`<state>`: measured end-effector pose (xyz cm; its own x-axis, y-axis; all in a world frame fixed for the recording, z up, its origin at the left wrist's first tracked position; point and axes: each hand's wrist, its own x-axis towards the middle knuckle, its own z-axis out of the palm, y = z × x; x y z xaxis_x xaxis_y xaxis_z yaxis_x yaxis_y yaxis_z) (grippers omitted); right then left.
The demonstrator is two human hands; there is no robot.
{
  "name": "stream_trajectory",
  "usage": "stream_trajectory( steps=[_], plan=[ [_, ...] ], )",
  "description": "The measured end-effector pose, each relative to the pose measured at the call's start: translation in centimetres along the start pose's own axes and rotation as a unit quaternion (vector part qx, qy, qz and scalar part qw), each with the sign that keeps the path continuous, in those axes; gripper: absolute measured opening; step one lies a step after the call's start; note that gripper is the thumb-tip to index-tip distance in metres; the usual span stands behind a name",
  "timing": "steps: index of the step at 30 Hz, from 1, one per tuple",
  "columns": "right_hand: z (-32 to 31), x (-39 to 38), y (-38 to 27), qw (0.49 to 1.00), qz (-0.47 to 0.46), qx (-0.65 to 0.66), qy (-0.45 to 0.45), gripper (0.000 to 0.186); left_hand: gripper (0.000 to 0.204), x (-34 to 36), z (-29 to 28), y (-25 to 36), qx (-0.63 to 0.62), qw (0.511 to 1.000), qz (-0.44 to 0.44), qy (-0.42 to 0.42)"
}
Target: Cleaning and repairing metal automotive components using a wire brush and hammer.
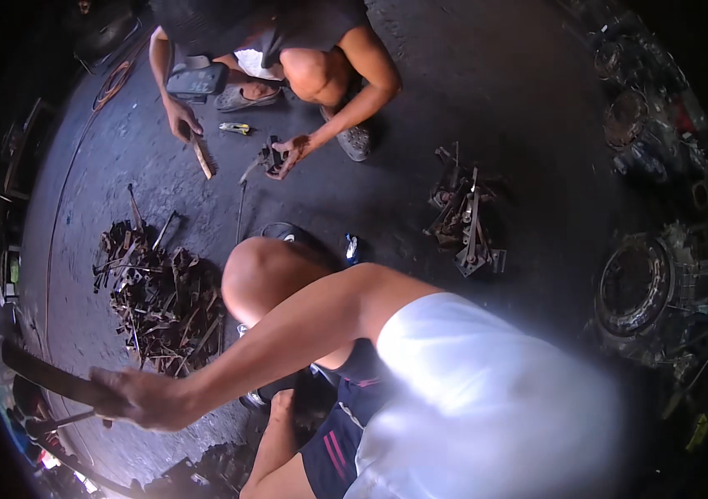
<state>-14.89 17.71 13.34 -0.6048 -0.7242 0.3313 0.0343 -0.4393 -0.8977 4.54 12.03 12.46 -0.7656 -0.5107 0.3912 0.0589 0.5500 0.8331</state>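
Dark brown and slightly curved, a long bar-shaped tool (50, 378) sits at the far left of the frame, its end gripped in my right hand (150, 401). My fingers are curled around that end, pressed in against it; the view is too soft to show how the fingertips meet. The bar's long axis slants from upper left down to my hand, so its free end points away from me. A thin, pale metal rod (69, 421) runs just below it toward the underside of my fist; whether I hold it too, I cannot tell. My left hand I cannot make out, nor how it is set.

Up and to the right of my right hand lies a large heap of rusty, dark metal parts (158, 291), spread on the smooth grey floor (420, 100). My right hand is the nearer one I can see, and the bar points off to the left, not toward the heap. My bare forearm (279, 333), below a white cloth sleeve (462, 358), passes across the heap's lower right side.

At the upper middle, a crouching co-worker (308, 71) holds a wooden-handled brush (203, 158) and a dark metal piece (271, 155). A smaller metal pile (466, 220) lies right of centre.
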Motion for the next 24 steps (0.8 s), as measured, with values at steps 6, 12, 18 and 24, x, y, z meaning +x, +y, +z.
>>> stream_trajectory(
  steps=[6, 12, 18, 24],
  plan=[
    [2.9, -0.7, -0.2, 0.978, -0.065, 0.199, -0.001, 0.027, 0.088, 2.0, -0.7, 0.5, 0.061, 0.997, 0.016, 0.032],
    [-16.8, -10.9, -10.9, 0.913, -0.278, -0.1, 0.281, 0.03, 0.087, 2.5, -2.4, 3.7, 0.112, 0.99, 0.065, 0.063],
    [-27.2, -9.0, -15.0, 0.854, -0.252, -0.254, 0.379, 0.034, 0.087, 4.1, -1.9, 5.3, 0.136, 0.98, 0.11, 0.097],
    [-13.5, -8.7, -13.1, 0.816, -0.35, -0.265, 0.374, 0.038, 0.087, 8.4, -0.6, 6.5, 0.143, 0.956, 0.197, 0.161]
  ],
)
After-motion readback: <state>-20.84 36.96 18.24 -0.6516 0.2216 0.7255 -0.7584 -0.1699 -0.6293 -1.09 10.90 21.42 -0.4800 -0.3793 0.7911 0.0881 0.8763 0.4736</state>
